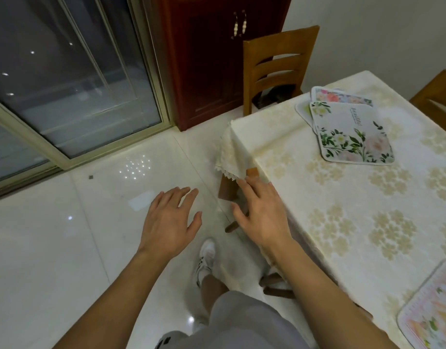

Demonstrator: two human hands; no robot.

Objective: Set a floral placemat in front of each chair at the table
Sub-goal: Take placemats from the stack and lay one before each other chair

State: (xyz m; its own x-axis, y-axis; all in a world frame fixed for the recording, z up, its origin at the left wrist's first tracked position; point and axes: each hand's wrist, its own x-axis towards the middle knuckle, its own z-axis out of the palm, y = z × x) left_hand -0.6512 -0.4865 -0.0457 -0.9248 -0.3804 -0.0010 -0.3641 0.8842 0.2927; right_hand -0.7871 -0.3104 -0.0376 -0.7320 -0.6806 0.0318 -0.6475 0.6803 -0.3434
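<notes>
Hands (170, 217) (261, 212) spread, empty, beside table (317, 197); placemat stack (348, 127) near chair (277, 64).

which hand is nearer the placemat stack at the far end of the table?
Right. The right hand hovers open at the table's near edge, below the placemat stack. The left hand is open over the floor, farther left and clear of the table.

Table (317, 197) in cream floral cloth (280, 157) — stacked floral placemats (353, 137), single placemat (431, 311) near corner
</notes>
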